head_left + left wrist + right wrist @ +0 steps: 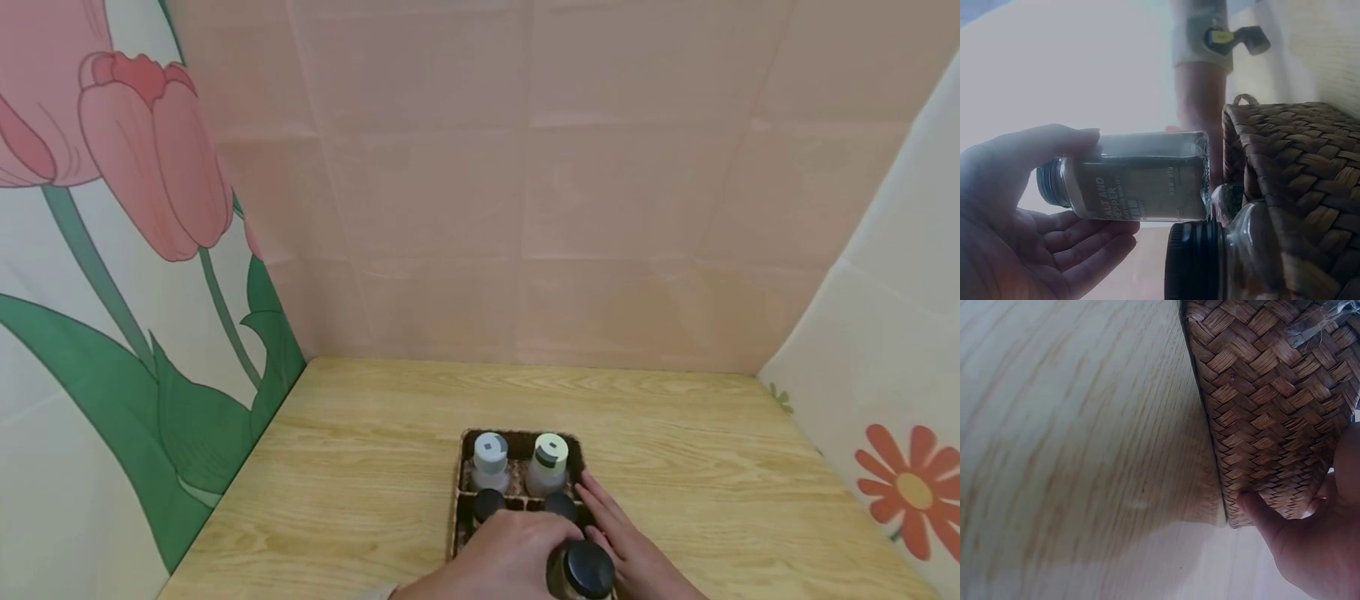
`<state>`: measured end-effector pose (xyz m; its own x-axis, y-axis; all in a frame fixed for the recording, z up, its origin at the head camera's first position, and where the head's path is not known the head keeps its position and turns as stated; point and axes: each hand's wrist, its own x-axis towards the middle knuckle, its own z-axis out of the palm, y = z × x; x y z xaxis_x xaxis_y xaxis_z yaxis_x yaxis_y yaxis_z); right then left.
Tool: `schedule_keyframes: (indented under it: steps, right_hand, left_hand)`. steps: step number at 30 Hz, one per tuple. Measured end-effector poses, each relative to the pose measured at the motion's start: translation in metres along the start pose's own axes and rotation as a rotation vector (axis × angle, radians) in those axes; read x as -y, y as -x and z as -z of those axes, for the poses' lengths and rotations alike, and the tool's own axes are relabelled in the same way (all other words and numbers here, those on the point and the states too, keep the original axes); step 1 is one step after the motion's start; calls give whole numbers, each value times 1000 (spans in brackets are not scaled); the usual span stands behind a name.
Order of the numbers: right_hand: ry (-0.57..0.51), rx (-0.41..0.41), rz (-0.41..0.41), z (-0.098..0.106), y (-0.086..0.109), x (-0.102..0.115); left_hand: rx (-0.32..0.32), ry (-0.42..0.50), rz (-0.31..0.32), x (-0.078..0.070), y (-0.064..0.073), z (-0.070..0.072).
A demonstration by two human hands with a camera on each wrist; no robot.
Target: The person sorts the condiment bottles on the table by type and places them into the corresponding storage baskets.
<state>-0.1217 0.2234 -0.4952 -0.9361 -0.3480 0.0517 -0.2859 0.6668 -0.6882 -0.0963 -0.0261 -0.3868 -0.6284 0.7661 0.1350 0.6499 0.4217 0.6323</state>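
Note:
My left hand (513,550) grips a glass seasoning jar (1147,181) by its upper part, thumb on one side and fingers on the other. The jar has a dark lid (588,569) and white lettering that reads salt and pepper. It is raised over the near part of a brown woven basket (1322,169). Along the basket's right outer side lies my right hand (626,546), fingers extended; in the right wrist view a fingertip (1249,501) touches the weave. Another black-lidded jar (1194,262) stands close to the held one.
Two bottles with pale caps, one white (491,454) and one greenish (551,454), stand in the basket's back compartment. Black-lidded jars (489,504) fill the compartments before them. The basket sits on a wood-grain table (360,467), bordered by a pink backdrop (517,208) and flower-printed side cloths.

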Motion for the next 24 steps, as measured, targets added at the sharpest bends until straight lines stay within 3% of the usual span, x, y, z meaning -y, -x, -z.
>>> schedule_keyframes:
  steps: [3,6,16,24]
  right_hand:
    - [-6,47,-51,2,-1,1]
    - [-2,53,-48,3,-1,1]
    - [19,-55,90,-2,0,-3]
    - [19,-16,54,0,-3,-3]
  left_hand:
    - [-8,-17,-16,1,0,-2]
    - [-13,-36,-26,2,0,-4]
    - [-9,-165,-62,7,-3,-15]
    - [50,-183,-7,11,-7,-20]
